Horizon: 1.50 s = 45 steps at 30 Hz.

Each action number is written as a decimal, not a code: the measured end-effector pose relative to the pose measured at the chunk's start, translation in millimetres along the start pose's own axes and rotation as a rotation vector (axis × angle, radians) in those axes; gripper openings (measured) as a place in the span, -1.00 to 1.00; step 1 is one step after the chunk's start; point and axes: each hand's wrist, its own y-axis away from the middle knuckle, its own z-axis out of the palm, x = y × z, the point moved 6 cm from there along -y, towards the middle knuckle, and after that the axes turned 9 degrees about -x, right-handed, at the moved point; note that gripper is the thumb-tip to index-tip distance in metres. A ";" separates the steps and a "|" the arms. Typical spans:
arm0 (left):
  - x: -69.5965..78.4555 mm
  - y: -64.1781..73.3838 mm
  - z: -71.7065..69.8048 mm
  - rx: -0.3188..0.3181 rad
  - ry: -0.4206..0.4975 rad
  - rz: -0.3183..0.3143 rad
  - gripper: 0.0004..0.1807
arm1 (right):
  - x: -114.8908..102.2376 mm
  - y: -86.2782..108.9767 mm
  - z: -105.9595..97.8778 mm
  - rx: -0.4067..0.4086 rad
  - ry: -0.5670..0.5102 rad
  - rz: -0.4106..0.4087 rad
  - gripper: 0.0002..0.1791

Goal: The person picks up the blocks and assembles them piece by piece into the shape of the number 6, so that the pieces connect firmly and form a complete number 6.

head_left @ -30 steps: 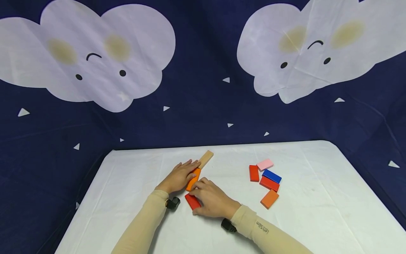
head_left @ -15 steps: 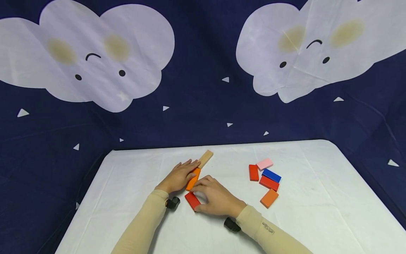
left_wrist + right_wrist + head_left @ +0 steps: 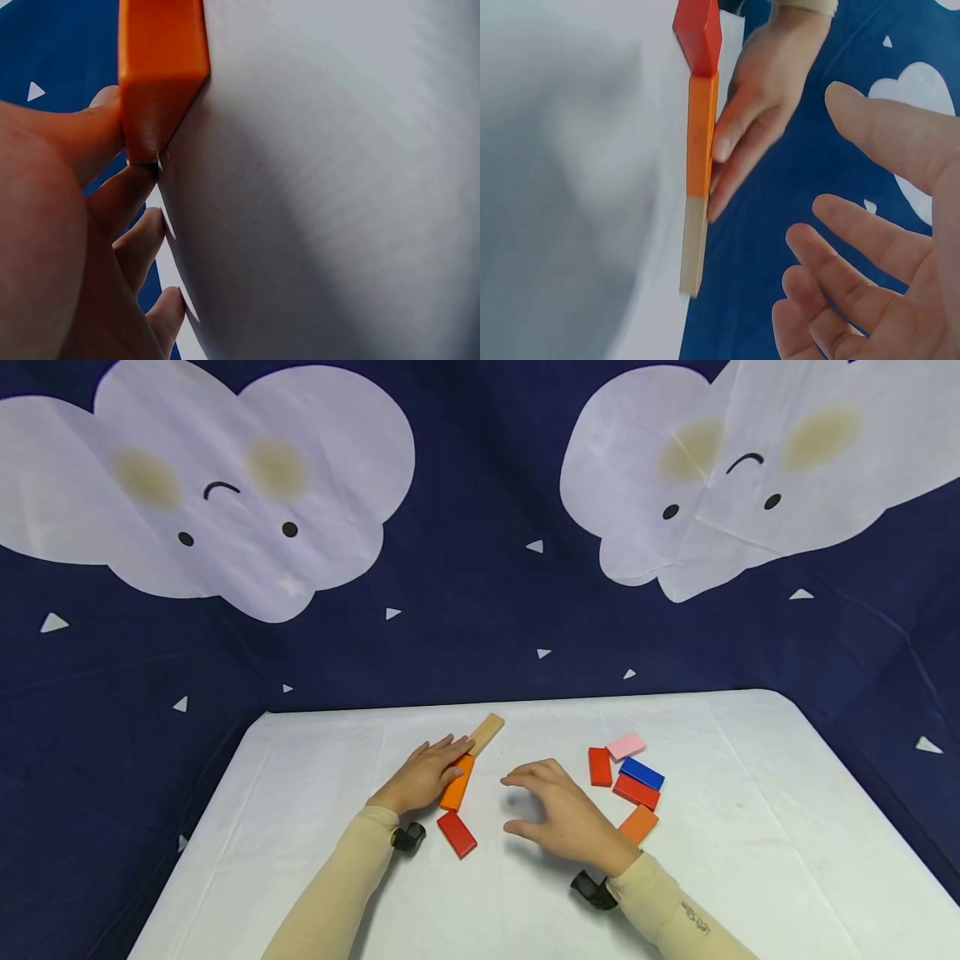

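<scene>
My left hand lies on the table with fingers stretched out along one side of an orange block. Its thumb touches that block in the left wrist view. A plain wooden block continues the line at the far end, and my fingertips reach its side. At the near end a red block meets the orange one at an angle. To the right of this row my right hand is over the table, holding nothing, its thumb and fingers spread apart.
Several loose blocks lie to the right: a red one, a pink one, a blue one, another red one and an orange one partly behind my right hand. A dark blue cloth with clouds hangs behind the white table.
My right hand has let go of the near red block and moved right, away from it. That block stays angled at the row's end. The left hand has not moved.
</scene>
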 end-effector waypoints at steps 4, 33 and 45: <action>0.4 -0.2 -0.7 0.002 -0.001 0.001 -0.44 | 10.0 13.6 -10.4 0.027 -0.002 0.049 -0.40; -1.3 -1.6 0.1 -0.012 -0.008 -0.009 -0.43 | 79.1 103.0 -46.0 0.145 0.067 0.283 -0.34; -1.9 -1.2 0.4 -0.011 -0.003 -0.011 -0.43 | 96.0 121.7 -48.2 0.099 0.085 0.369 -0.25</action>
